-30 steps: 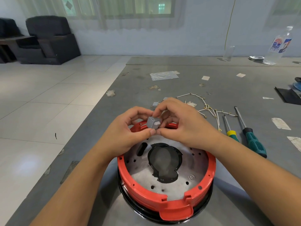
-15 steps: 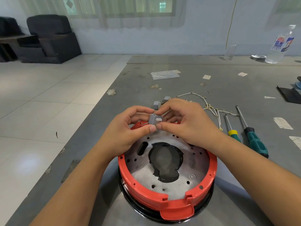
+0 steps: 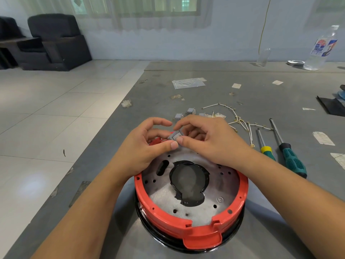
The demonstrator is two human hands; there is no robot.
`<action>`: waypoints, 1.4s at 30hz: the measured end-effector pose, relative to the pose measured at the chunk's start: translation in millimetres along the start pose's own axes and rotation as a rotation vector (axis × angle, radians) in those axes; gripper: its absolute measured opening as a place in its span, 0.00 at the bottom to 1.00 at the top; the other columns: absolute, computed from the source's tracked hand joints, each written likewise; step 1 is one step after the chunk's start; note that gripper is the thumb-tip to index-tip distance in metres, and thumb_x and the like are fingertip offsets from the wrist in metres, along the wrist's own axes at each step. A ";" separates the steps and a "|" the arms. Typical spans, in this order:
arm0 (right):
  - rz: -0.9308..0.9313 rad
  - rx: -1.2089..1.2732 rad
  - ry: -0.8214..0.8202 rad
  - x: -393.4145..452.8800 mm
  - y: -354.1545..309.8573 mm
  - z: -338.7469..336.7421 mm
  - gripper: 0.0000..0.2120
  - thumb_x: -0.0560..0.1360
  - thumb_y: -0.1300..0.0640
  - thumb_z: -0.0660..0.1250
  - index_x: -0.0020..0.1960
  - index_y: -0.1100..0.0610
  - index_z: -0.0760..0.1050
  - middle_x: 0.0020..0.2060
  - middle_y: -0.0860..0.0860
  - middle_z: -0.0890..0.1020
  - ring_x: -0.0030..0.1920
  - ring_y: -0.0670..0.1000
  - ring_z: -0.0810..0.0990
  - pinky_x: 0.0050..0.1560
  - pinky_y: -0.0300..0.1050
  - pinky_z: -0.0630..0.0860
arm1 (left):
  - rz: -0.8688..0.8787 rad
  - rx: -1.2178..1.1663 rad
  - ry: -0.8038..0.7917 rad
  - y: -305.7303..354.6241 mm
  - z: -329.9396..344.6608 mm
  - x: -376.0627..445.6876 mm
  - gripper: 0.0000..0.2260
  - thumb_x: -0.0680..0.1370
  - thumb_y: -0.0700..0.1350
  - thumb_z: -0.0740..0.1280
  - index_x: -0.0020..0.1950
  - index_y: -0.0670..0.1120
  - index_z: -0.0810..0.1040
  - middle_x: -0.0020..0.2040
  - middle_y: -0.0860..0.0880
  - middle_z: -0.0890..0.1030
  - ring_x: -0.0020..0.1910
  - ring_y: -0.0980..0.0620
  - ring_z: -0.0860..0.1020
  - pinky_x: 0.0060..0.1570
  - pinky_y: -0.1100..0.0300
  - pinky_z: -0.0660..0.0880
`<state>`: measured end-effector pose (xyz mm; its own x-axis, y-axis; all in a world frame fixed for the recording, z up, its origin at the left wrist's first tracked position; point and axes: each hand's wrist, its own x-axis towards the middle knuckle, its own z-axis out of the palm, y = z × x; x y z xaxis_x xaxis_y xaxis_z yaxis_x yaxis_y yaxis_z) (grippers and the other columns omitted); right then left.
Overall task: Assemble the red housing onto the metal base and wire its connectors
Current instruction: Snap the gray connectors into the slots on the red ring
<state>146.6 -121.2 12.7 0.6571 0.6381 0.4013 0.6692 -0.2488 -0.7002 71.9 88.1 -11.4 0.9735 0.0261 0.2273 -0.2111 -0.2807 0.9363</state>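
Observation:
The red housing ring (image 3: 168, 219) sits around the perforated metal base plate (image 3: 162, 193), which has a dark round opening in its middle, near the table's front edge. Over the far rim, my left hand (image 3: 147, 146) and my right hand (image 3: 211, 141) together pinch a small grey connector block (image 3: 175, 136) between thumbs and fingertips. The far part of the red rim is hidden behind my hands. Other grey connector blocks (image 3: 190, 111) lie on the table just beyond my hands. A bundle of white wires with brass terminals (image 3: 240, 122) lies to the right of them.
Two screwdrivers lie right of the housing, one yellow-collared (image 3: 267, 148) and one green-handled (image 3: 291, 159). A clear plastic bag (image 3: 188, 83), paper scraps, a glass and a water bottle (image 3: 321, 49) sit farther back. The table's left edge runs diagonally beside tiled floor; black armchairs stand far left.
Both hands have lowered the grey connector block slightly toward the far rim of the housing and turned it. My left index finger has lifted off it.

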 end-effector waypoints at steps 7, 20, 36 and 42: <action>0.051 0.096 -0.073 1.5 2.6 -1.8 0.14 0.73 0.56 0.78 0.56 0.55 0.79 0.43 0.53 0.83 0.43 0.52 0.84 0.49 0.47 0.83 | -0.024 -0.065 0.054 3.4 3.7 -2.1 0.07 0.75 0.51 0.76 0.52 0.52 0.85 0.48 0.45 0.87 0.43 0.53 0.84 0.47 0.61 0.79; 0.321 -0.223 -0.022 15.8 13.4 -12.0 0.14 0.81 0.39 0.61 0.50 0.48 0.76 0.42 0.45 0.83 0.44 0.46 0.80 0.43 0.43 0.72 | -0.278 0.351 0.067 8.9 -9.6 1.4 0.12 0.76 0.36 0.70 0.50 0.53 0.83 0.42 0.55 0.87 0.42 0.57 0.85 0.49 0.59 0.80; 0.612 0.405 -0.044 -1.3 17.5 -25.7 0.09 0.81 0.53 0.67 0.48 0.59 0.76 0.45 0.57 0.84 0.40 0.51 0.84 0.46 0.44 0.83 | -0.020 0.876 -0.332 43.9 -2.9 59.5 0.13 0.76 0.38 0.75 0.57 0.52 0.86 0.52 0.56 0.85 0.53 0.59 0.80 0.53 0.72 0.70; 0.629 0.548 -0.001 -11.9 30.2 -19.2 0.09 0.81 0.56 0.68 0.56 0.60 0.80 0.43 0.58 0.85 0.37 0.50 0.83 0.45 0.43 0.82 | 0.005 0.796 -0.354 39.0 7.8 62.6 0.13 0.76 0.35 0.73 0.50 0.54 0.85 0.44 0.62 0.84 0.43 0.70 0.78 0.47 0.74 0.70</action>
<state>165.6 -150.3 -1.9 0.8513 0.4995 -0.1606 -0.0858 -0.1694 -0.9818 125.3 71.4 37.3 0.9707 -0.2401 0.0108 -0.2202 -0.8706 0.4399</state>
